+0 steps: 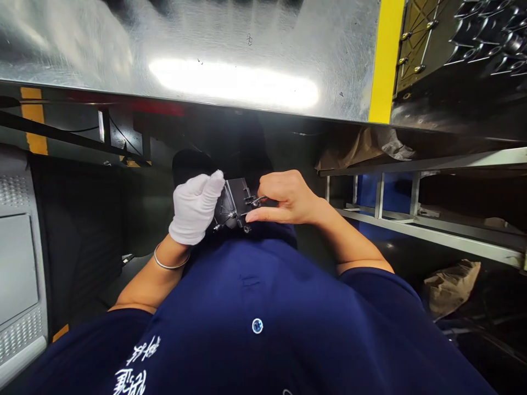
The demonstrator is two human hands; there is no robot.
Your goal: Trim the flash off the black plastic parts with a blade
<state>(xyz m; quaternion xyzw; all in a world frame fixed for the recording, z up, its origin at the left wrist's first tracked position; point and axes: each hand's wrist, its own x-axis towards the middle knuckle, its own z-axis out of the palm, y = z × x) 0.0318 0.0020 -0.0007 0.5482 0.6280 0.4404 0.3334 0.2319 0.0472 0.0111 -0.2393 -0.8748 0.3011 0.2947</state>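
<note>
Close to my body, below the front edge of the metal table, a black plastic part (237,197) with small knobs and thin ribs is held between my hands. My left hand (195,207), in a white glove, is closed on its left side, thumb and fingers pressed together. On the right, my bare right hand (284,198) pinches the part's right edge between thumb and curled fingers. The fingers hide some of its edges.
A shiny metal table (247,60) with a yellow strip (385,60) spans the top. Black moulded parts (489,38) lie at the top right. A metal frame (436,235) and a crumpled brown bag (450,286) stand at the right; a grey chair (18,263) is at the left.
</note>
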